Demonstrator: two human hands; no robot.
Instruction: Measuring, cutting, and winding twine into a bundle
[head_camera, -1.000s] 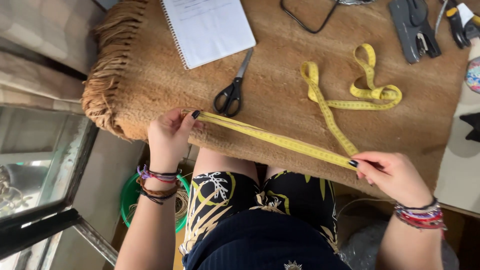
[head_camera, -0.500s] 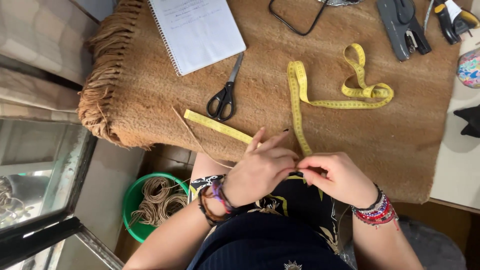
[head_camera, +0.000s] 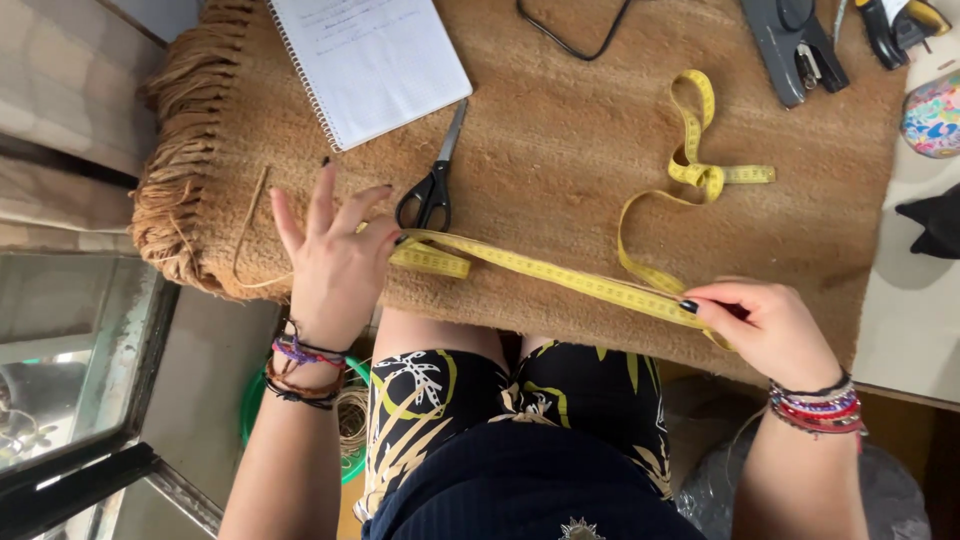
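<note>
The left hand (head_camera: 335, 255) lies on the near left part of the woven mat (head_camera: 560, 170), its fingers spread and raised while thumb and forefinger pinch the yellow measuring tape (head_camera: 560, 278) at its left end. A thin strand of twine (head_camera: 250, 225) curves over the mat just left of that hand. The right hand (head_camera: 765, 325) is at the mat's near edge to the right, fingers curled and closed on the same tape, so that a stretch of it runs taut between the two hands. Beyond the right hand the rest of the tape loops away across the mat toward the far right and ends in a loose knot-like coil.

Just beyond the left hand lie black-handled scissors (head_camera: 435, 180), blades pointing away, and farther off a spiral notebook (head_camera: 375, 60), open to a lined page. The mat covers the counter (head_camera: 915, 300), with its fringe hanging at the left edge. At the far right lie a grey punch tool (head_camera: 790, 45) and pliers (head_camera: 900, 25); a black cable (head_camera: 570, 35) shows at the far edge.

Below the counter, near the left forearm, a green bucket (head_camera: 252, 405) holds coiled twine; most of it is hidden by the arm.
</note>
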